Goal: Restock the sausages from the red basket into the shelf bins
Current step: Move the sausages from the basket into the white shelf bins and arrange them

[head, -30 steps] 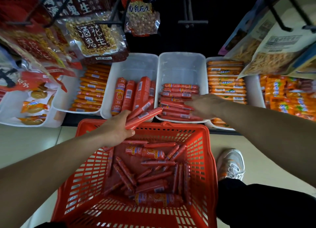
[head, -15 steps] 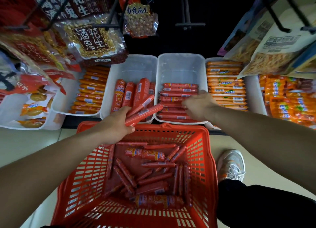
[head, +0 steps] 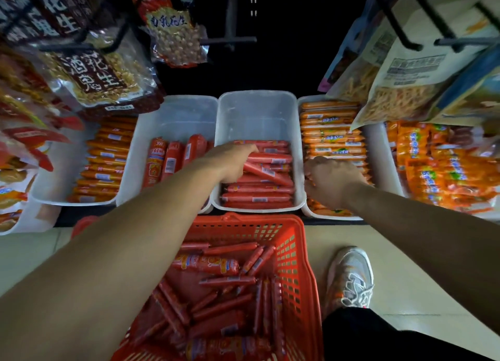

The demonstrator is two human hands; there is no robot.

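Laying thin sausages (head: 266, 172) into the middle bin (head: 257, 109), the left hand (head: 232, 162) is curled on them; right hand (head: 331, 182), loosely closed, grip unclear, rests beside. Bin half full, basket (head: 303, 266) well stocked: plenty left.

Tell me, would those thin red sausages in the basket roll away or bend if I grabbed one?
The thin red sausages look round and glossy, so probably slippery and apt to roll. They lie straight in the red basket, so likely fairly stiff. Being thin, probably light.
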